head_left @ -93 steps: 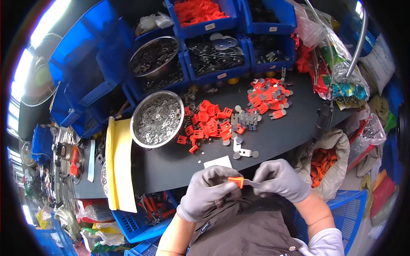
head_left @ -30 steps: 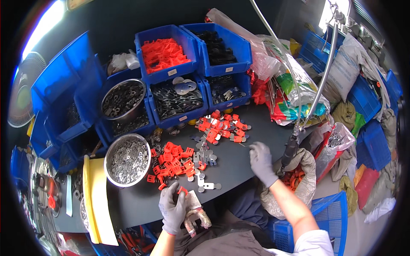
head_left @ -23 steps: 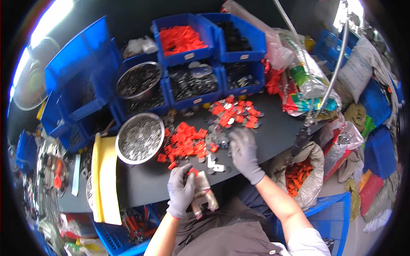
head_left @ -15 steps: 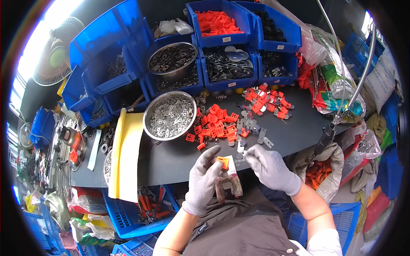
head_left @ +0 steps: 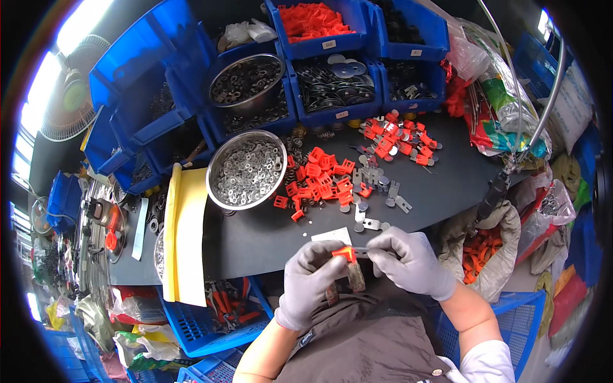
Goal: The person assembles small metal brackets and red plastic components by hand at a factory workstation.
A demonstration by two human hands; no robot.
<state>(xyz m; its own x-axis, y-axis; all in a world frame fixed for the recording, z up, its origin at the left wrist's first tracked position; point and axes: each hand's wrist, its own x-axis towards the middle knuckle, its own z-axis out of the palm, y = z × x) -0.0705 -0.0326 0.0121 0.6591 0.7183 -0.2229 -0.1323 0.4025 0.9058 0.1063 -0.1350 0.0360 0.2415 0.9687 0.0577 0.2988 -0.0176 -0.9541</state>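
My gloved left hand [head_left: 305,284] pinches a small orange plastic clip [head_left: 345,253] between thumb and fingers. Opposite it, my gloved right hand [head_left: 412,263] grips a flat grey metal tab [head_left: 361,253], whose end meets the clip's right side. How deep the tab sits inside the clip is hidden. Below the clip stands a worn, brownish block-like fixture [head_left: 356,278] at the table's edge, partly covered by my hands. Just beyond my fingers lie a white card [head_left: 332,235] and loose metal tabs [head_left: 370,223].
A pile of orange clips [head_left: 319,175] and a second pile of clips with metal pieces [head_left: 399,140] lie on the dark table [head_left: 440,191]. A steel bowl of washers [head_left: 248,169] stands left of them. Blue bins [head_left: 335,115] line the back; a hanging tool [head_left: 491,198] is at right.
My right hand has brought the metal tab against the orange clip. My left hand has turned the clip and moved slightly right and down. The whole view has shifted a little.
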